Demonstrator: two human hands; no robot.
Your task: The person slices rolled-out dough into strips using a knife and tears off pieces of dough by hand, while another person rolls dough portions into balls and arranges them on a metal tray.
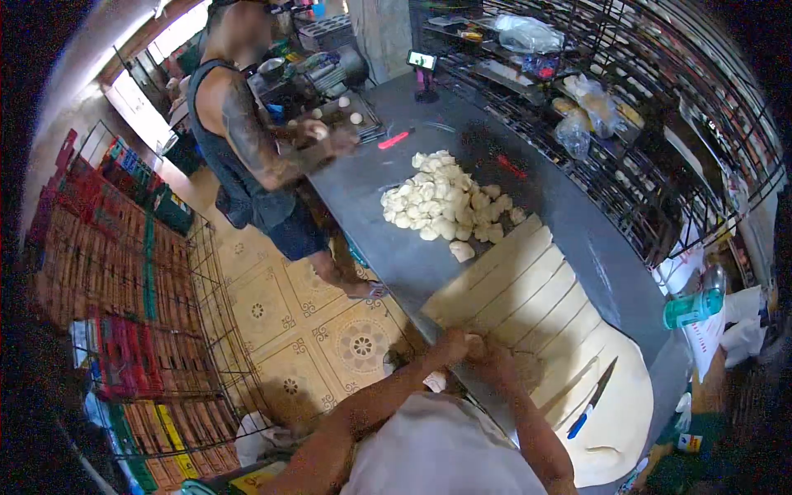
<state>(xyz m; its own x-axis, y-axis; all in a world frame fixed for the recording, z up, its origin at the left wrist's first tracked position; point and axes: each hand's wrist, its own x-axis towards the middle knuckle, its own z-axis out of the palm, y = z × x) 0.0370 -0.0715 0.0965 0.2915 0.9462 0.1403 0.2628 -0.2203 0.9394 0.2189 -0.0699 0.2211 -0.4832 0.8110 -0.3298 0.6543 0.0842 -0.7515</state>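
Cream-coloured, a broad sheet of dough [561, 330] lies rolled out on the grey surface [363, 214]; its far part is cut across into long strips, while the near end is one uncut, rounded piece; a knife [592, 400] with a blue handle lies flat on that end. The left hand [452, 346] and the right hand [492, 355] meet at the left edge of the sheet, fingers curled inward; whether either grasps a bit of dough I cannot tell, as the two overlap and show small. Beyond the sheet's far end sits a heap of dough pieces [437, 198], with one piece on its near side, close to the strips; at the left edge of the surface stands a co-worker [243, 140] in a dark sleeveless top, hands blurred, near a tray [371, 132] bearing pale round pieces; a phone [421, 60] stands at the far end.
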